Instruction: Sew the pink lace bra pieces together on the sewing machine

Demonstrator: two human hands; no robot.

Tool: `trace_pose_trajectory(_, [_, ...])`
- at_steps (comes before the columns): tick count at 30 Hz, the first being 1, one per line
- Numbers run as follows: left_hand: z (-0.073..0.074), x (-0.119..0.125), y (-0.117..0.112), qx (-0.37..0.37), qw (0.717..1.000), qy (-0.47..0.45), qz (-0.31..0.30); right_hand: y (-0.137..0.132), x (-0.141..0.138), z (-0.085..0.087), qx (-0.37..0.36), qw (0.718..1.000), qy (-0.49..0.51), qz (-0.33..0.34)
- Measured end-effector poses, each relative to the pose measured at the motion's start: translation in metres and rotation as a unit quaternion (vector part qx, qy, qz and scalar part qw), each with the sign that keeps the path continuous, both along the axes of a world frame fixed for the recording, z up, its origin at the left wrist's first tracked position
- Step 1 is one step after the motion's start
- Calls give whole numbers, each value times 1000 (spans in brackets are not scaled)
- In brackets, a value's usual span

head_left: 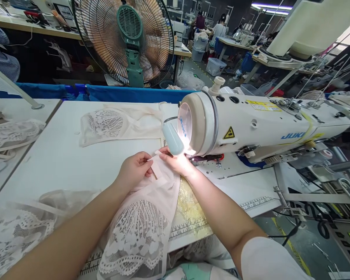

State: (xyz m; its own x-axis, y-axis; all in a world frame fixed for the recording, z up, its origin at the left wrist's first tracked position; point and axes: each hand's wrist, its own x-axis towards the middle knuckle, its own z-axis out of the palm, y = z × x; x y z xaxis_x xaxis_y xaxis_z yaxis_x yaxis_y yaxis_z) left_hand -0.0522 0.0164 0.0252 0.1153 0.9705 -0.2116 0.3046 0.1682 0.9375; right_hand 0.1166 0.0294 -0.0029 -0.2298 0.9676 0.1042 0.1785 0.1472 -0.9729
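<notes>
A pale pink lace garment piece [142,225] lies across the table's front edge and hangs over it, its lace panel toward me. My left hand [135,169] pinches the upper part of this fabric, thumb against fingers, beside a narrow strip. My right hand [175,160] grips the fabric's top edge next to it, close under the sewing machine's head [192,122]. Bright lamp light falls on the right wrist. The needle area is hidden behind the small lamp [173,138].
Another lace piece [111,124] lies flat behind my hands. More lace garments [20,229] are heaped at the left front. A yellowish clear plastic bag [189,198] lies by my right forearm, near a printed ruler [256,204]. A large fan [130,35] stands beyond the table.
</notes>
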Motion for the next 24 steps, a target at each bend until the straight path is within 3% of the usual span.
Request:
trace_pose_trajectory(12, [-1, 3, -1, 8, 1000, -11, -11, 3, -1, -5, 25, 998, -42, -47])
trace_pose_trajectory(24, [2, 8, -4, 20, 1000, -13, 5, 1, 1, 4, 27, 999, -25, -17])
